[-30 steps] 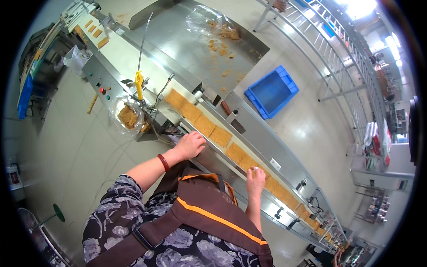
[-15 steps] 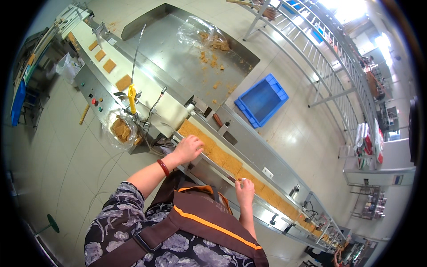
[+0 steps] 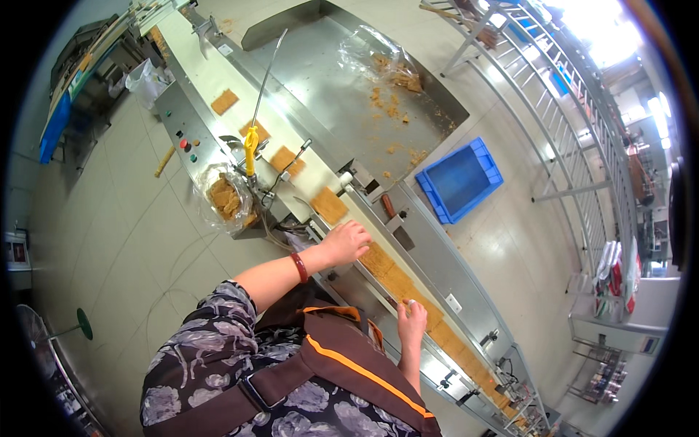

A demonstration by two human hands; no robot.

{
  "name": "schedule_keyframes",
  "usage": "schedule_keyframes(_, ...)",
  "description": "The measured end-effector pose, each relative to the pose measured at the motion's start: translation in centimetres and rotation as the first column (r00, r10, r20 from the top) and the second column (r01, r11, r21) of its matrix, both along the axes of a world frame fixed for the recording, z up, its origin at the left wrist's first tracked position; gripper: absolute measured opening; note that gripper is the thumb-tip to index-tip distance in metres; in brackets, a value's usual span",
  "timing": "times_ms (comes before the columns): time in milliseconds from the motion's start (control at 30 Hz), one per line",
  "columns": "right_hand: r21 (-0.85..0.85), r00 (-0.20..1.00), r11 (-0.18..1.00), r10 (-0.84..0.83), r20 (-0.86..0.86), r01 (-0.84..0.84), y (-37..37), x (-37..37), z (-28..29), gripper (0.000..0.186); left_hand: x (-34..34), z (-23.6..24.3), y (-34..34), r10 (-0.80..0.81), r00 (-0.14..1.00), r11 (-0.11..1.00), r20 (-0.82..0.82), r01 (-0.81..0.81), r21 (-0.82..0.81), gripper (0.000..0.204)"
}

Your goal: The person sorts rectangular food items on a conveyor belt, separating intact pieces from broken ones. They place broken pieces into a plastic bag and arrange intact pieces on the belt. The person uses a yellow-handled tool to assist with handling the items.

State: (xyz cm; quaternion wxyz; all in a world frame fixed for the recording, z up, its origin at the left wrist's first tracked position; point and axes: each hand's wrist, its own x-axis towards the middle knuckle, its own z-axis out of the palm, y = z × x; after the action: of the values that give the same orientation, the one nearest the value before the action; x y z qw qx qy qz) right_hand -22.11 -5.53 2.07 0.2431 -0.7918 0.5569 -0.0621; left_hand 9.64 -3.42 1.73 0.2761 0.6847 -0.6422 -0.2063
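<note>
Left hand (image 3: pixel 347 244) and right hand (image 3: pixel 412 320) are sitting apart along the tan biscuit-like squares (image 3: pixel 389 272); can't tell if gripping. Squares are looking light, brittle; opposite edges suit holding.

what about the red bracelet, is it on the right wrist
No, the red bracelet sits around the wrist of the left hand.

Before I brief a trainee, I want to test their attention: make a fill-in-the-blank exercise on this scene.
1. The bracelet is worn on the ____ arm.
2. Of the left hand and right hand, the one farther from the yellow handle is the ____.
3. The plastic crate beyond the conveyor is ____ in colour.
Missing words: left; right; blue.
</note>
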Motion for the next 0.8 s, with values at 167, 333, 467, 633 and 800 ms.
schedule_keyframes(167,0.003,0.999,0.999,0.050,0.018,-0.050,-0.6,1.2,0.5,0.023,-0.9,-0.6,3.1,0.010,0.999,0.997,-0.034,-0.008,0.072,0.017)
schedule_keyframes(333,-0.036,0.995,0.995,0.091,0.029,-0.090,-0.9,1.5,0.5,0.024,-1.5,-1.0,5.4,0.032,0.997,0.998,-0.066,-0.028,0.059,0.016)
schedule_keyframes(467,-0.041,0.993,0.994,0.107,0.045,-0.105,-0.8,1.3,0.9,0.023,-1.5,-0.8,6.5,0.069,0.995,0.995,-0.067,-0.065,0.071,0.016)
schedule_keyframes(633,-0.074,0.995,0.993,0.091,0.033,-0.089,-0.1,0.4,1.6,0.021,0.4,-1.6,5.3,0.269,0.957,0.959,0.104,-0.276,0.065,0.023)
schedule_keyframes(800,-0.066,0.997,0.996,0.063,0.047,-0.060,0.5,-1.0,1.6,0.022,3.3,-1.2,2.0,0.473,0.734,0.774,0.487,-0.610,0.169,0.040)
